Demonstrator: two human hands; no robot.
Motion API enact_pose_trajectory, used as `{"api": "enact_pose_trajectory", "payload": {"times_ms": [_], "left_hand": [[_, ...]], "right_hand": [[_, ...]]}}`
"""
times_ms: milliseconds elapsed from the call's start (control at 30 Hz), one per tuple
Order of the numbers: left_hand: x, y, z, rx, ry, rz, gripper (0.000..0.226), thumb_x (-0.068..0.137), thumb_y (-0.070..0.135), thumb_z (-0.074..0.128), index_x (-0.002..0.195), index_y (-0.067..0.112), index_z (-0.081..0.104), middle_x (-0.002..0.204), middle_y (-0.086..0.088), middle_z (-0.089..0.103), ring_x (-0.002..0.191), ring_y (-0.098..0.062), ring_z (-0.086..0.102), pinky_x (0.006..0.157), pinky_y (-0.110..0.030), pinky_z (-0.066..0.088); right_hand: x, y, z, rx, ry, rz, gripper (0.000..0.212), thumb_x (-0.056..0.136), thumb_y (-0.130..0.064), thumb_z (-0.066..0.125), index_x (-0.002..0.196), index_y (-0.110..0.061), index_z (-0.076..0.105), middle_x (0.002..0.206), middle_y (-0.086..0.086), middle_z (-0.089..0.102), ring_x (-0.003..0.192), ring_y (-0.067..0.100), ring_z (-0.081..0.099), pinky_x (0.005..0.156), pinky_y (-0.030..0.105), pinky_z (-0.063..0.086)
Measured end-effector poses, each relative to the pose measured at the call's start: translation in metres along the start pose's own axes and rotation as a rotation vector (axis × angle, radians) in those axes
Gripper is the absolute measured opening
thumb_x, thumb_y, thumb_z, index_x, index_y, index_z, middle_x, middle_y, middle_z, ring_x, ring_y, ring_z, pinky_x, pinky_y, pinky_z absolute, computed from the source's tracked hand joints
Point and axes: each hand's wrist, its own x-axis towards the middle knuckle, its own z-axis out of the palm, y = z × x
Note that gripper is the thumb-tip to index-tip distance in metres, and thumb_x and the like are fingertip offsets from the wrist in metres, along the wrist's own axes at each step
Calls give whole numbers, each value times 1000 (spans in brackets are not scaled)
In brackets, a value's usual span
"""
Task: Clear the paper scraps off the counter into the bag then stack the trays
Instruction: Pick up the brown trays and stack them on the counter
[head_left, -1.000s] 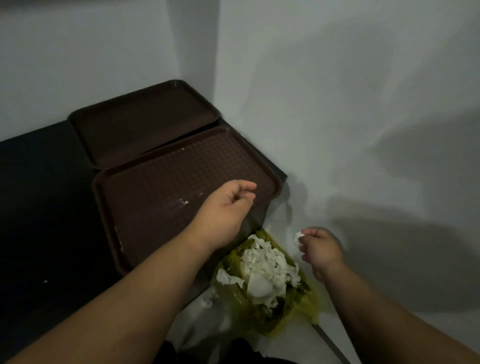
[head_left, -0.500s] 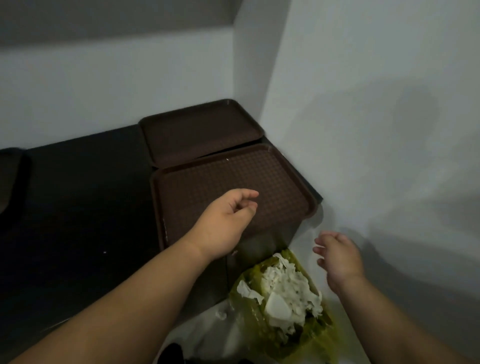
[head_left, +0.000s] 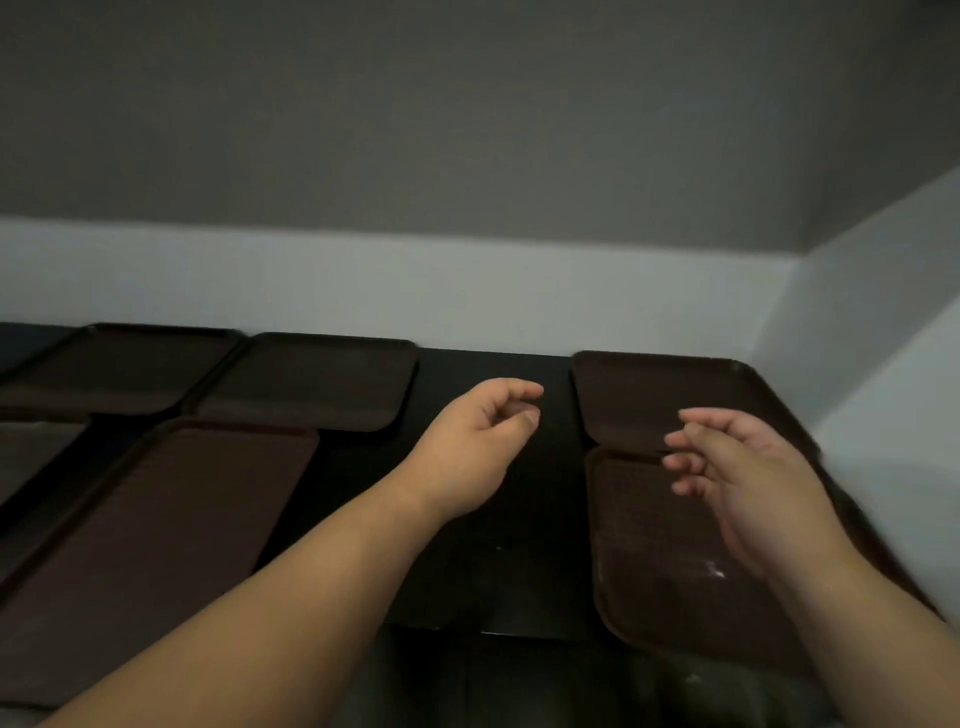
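Brown trays laid flat, unstacked, across dark tabletop (head_left: 493, 571).
L to R: L trays (head_left: 156, 545) side by side; left hand (head_left: 478, 441) over bare strip, loosely curled, empty; right hand (head_left: 743, 478) relaxed, empty, above near R tray (head_left: 675, 613), touching far R tray (head_left: 649, 400); white scrap (head_left: 717, 571) on near one.

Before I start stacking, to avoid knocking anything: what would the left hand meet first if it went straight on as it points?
Likely the left rim of the far right tray. The left hand is above the counter strip, pointing forward and right. Depth is unclear; it may pass above.
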Motion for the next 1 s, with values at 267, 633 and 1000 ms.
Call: {"api": "enact_pose_trajectory", "payload": {"times_ms": [267, 633, 1000], "left_hand": [[-25, -123, -170, 12, 307, -213, 23, 98, 29, 62, 119, 39, 65, 114, 13, 70, 105, -6, 66, 91, -28, 54], [-62, -283, -241, 603, -33, -700, 60, 97, 51, 53, 153, 34, 39, 164, -5, 29, 150, -32, 26, 122, -44, 27], [-43, -263, -164, 601, -100, -712, 48, 105, 50, 37, 152, 51, 30, 170, 1, -7, 154, -38, -8, 120, -58, 10]], "right_hand": [[-12, 1, 183, -214, -263, 95, 16, 99, -15, 58, 109, -21, 68, 99, 6, 72, 90, 23, 69, 76, 38, 57], [-34, 112, 324, -479, -451, 345, 14, 95, -23, 64, 109, -26, 66, 100, 2, 71, 90, 18, 71, 75, 35, 63], [-57, 178, 330, -673, -779, 536, 29, 87, -28, 74, 110, -24, 57, 87, 5, 69, 71, 17, 68, 64, 35, 60]]}}
